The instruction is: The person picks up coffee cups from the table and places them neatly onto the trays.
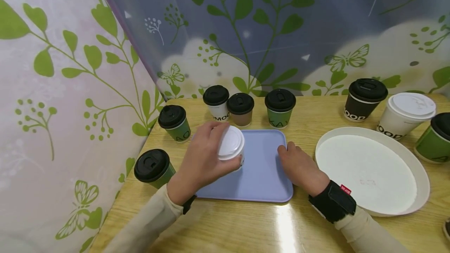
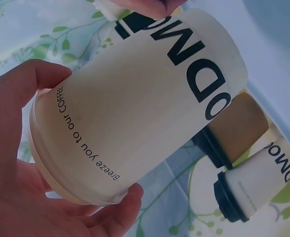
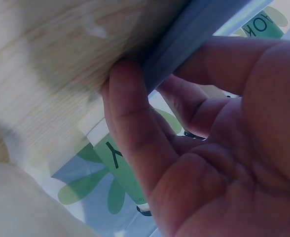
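My left hand grips a white paper coffee cup by its white lid, over the blue tray. Black lettering on the cup's side shows large in the left wrist view, where my left hand curls round the lid end. Whether the cup's base touches the tray cannot be told. At the tray's right side, my right hand holds the rim. The right wrist view has the fingers under and beside the tray edge, thumb on the other side.
Green cups with black lids stand left of the tray. Behind it are a white cup, a brown cup and a green cup. A round white tray lies right, with several cups around its far side.
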`<state>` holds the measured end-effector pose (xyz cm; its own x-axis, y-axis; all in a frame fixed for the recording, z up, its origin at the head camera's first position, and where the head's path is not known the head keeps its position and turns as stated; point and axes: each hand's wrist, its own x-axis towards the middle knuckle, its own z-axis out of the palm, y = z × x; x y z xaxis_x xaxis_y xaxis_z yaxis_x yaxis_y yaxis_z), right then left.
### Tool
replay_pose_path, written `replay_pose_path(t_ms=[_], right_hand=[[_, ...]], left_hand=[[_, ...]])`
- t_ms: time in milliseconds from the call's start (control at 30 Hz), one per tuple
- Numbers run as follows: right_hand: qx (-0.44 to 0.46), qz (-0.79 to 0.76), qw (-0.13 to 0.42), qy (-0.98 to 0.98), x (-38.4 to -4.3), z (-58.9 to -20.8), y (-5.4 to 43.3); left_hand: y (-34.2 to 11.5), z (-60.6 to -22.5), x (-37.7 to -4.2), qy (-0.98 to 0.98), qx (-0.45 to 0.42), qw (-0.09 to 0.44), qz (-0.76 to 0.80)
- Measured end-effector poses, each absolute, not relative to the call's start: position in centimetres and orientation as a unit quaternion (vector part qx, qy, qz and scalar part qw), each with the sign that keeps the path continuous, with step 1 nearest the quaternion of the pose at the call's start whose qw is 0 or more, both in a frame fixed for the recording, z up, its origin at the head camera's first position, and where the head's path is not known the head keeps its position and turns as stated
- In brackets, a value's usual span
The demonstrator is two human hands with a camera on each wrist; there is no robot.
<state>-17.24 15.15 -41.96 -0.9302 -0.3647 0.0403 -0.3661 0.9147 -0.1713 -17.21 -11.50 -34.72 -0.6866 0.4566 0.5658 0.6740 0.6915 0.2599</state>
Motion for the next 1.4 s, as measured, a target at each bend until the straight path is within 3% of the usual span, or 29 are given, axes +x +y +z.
replay_pose_path(t_ms=[633, 1400], right_hand=[[0.185, 0.091, -0.011, -0.978, -17.4, -41.9, 15.1], [0.177, 0.091, -0.022, -0.98, -17.4, -42.0, 15.1]], left_hand=[[-9.3, -35.5, -19.6, -0.895, -0.302, 0.234, -0.23], [-10.3, -35.2, -21.6, -0.914, -0.229, 0.208, -0.262]])
